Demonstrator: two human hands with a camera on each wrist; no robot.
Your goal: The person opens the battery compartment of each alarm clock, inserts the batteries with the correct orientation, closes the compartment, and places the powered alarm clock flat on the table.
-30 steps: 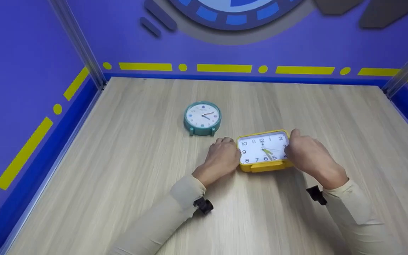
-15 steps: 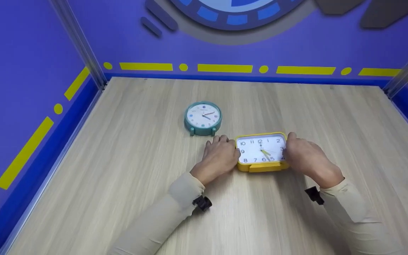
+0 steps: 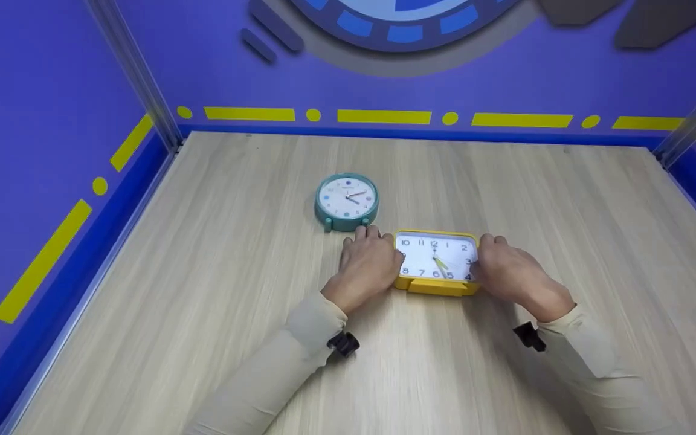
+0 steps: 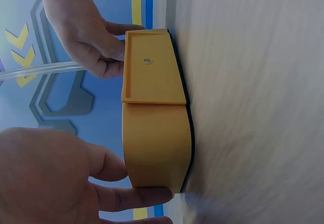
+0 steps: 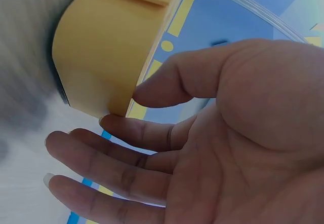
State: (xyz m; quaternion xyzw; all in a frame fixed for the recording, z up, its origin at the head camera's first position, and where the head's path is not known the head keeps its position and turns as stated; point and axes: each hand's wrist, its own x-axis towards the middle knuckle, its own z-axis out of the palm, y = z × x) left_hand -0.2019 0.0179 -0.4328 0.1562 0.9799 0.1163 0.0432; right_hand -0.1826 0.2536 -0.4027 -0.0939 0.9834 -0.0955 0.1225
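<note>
Both hands hold a rectangular yellow alarm clock (image 3: 436, 257) by its two ends, its white face turned upward. My left hand (image 3: 366, 266) grips the left end between thumb and index finger; in the left wrist view, that index finger (image 4: 134, 197) lies along the clock's end. On the right end, my right hand (image 3: 517, 269) has its thumb (image 5: 167, 84) at the face's edge and its index fingertip at the side, the other fingers extended. Whether the clock's back touches the table cannot be told. Just beyond the left hand lies a round teal alarm clock (image 3: 347, 199), face up.
The clocks are on a light wood-grain table (image 3: 233, 199). A blue-purple wall (image 3: 384, 90) with yellow dashes stands along the back, and another panel (image 3: 34, 151) rises at the left. Small black cameras (image 3: 344, 344) sit on both wrists.
The yellow clock has shifted left and slightly toward me, turning a little clockwise, and both hands have moved with it. The teal clock stays in place.
</note>
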